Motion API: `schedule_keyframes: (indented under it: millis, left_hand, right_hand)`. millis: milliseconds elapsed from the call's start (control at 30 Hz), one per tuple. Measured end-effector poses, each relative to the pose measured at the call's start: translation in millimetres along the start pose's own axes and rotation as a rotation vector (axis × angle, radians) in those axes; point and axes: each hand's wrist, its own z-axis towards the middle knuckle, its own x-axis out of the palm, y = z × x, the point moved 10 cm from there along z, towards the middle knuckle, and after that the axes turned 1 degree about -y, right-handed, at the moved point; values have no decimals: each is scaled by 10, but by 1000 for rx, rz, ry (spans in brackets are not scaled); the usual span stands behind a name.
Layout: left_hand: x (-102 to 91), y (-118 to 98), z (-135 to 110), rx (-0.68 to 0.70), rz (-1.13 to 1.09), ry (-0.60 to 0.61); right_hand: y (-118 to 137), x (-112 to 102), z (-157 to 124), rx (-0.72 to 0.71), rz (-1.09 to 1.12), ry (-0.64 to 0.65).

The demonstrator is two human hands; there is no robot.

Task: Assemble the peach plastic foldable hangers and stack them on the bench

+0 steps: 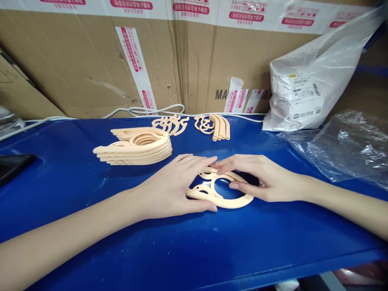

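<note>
A cream plastic folding hanger (pixel 233 203) lies flat on the blue table, with curved arms and a round opening in its middle. My left hand (pixel 169 188) spans its left end, thumb along the near side and fingers over the far side. From the right, my right hand (pixel 257 178) holds it, fingertips at its far part and thumb by the ring; its far right part is hidden under that hand. To the left stands a neat stack of matching cream hangers (pixel 136 151).
Behind lie thin curved hook pieces (pixel 172 124), ring-like pieces (pixel 204 124) and curved arm pieces (pixel 221 127). A white cable (pixel 151 110) runs along a large cardboard box (pixel 194 64). At right are a labelled plastic bag (pixel 306 89) and clear film (pixel 348 145); a dark flat object (pixel 15 167) is left.
</note>
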Motion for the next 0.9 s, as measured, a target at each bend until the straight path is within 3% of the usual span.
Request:
schedule_keyframes:
  millis: [233,400,533,733,900]
  left_hand:
    - [-60,-96,-28,70,38,-44]
    - [-217,-117,-57,98,129,-220]
    - [-339,-107,-89,70,261,-350]
    - [-330,-175,-84,101,439,-358]
    - [-326,-207,-82,120,461,-362]
  right_hand:
    - [-157,-172,-4,139,96,-152]
    - [-361,-279,-34,329,197,-225]
    - [-441,-199,-42,413,455,-165]
    - [-533,-85,-88,499,765,-184]
    - [-545,-29,-86,526,863,-190]
